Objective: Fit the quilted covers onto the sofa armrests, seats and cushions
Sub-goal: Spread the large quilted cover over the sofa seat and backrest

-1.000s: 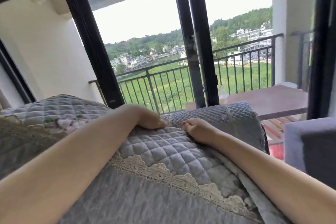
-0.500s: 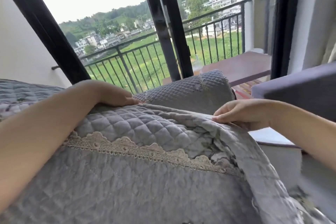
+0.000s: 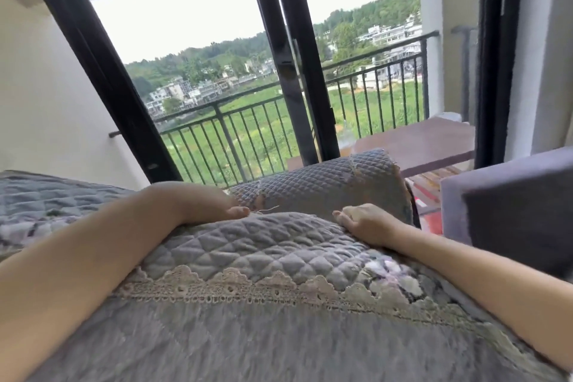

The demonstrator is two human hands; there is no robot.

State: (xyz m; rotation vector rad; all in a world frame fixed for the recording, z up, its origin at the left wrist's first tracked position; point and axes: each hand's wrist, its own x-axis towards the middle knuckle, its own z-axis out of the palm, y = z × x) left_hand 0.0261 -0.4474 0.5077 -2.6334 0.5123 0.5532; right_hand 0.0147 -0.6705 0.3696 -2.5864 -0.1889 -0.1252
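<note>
A grey quilted cover (image 3: 248,245) with a cream lace band (image 3: 248,285) lies over a big cushion right in front of me. My left hand (image 3: 214,205) curls over its far top edge, fingers tucked behind and gripping the fabric. My right hand (image 3: 362,222) holds the same far edge at the right, fingers bent down on the cover. Just behind the hands stands the sofa armrest (image 3: 325,183), wrapped in a darker quilted cover with frayed seams. Another quilted cover with a flower print (image 3: 46,205) lies at the left.
A bare purple-grey sofa piece (image 3: 508,195) stands at the right. Behind the armrest are black sliding-door frames (image 3: 291,56), a balcony railing (image 3: 248,133) and a brown table (image 3: 418,143). A cream wall (image 3: 46,102) closes the left side.
My right hand has moved left from the cover's right side edge to its far top edge, close to the left hand. The view has tilted back up and left.
</note>
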